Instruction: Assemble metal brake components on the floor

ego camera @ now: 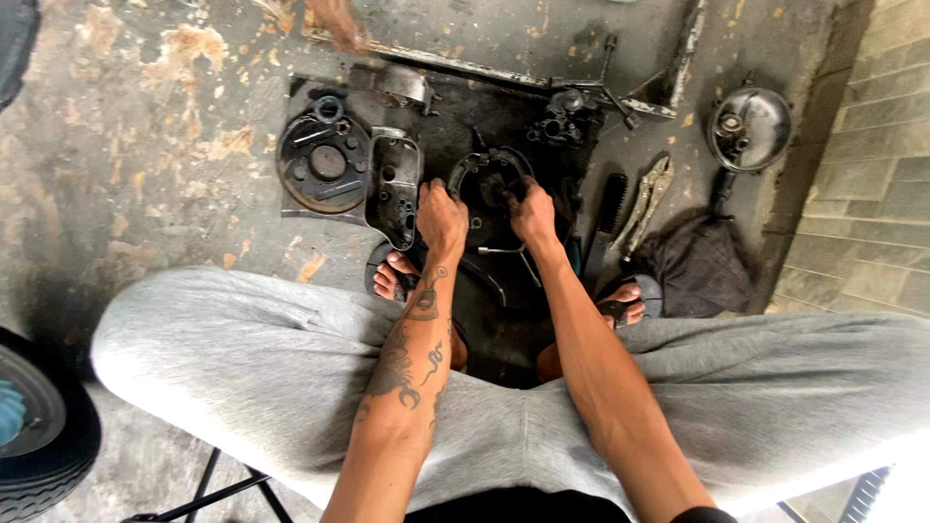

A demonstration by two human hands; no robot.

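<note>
I sit on a low stool with my knees apart and look down at a grimy concrete floor. My left hand (441,218) grips the left side of a round black brake plate with brake shoes (481,177) that lies on the floor between my feet. Pressing on the right side of the same plate, my right hand (532,213) has its fingers curled on the brake shoe. A thin bent wire (499,250) sticks out below the plate.
A dark oval engine cover (394,184) and a round drum plate (323,163) lie to the left. A brush (611,201), locking pliers (647,199), a dark rag (699,263) and a round metal cover (749,128) lie to the right. A tyre (39,436) is at the lower left. Another person's hand (339,24) is at the top.
</note>
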